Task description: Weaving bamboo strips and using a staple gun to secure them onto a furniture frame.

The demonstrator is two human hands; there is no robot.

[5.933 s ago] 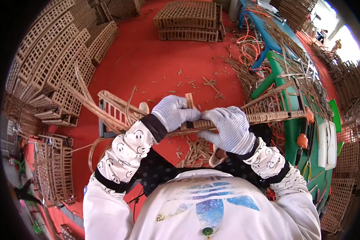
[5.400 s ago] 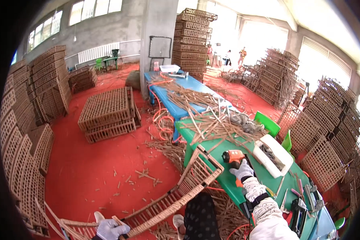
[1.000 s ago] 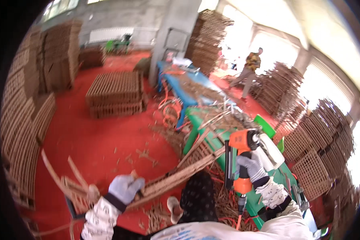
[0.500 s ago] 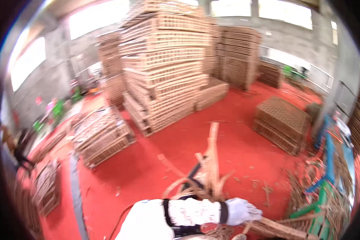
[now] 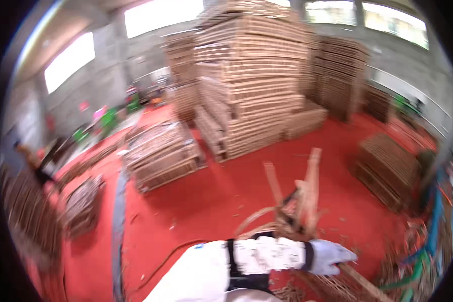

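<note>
At lower right, the left hand's grip (image 5: 331, 257) holds a slatted frame (image 5: 365, 283), sleeve print (image 5: 272, 253) blurred.

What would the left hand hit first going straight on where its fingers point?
From the left hand, probably the green table at lower right; the wooden rail by its fingers slants below that line. Blurred, depth unclear: it might pass above the table.
</note>
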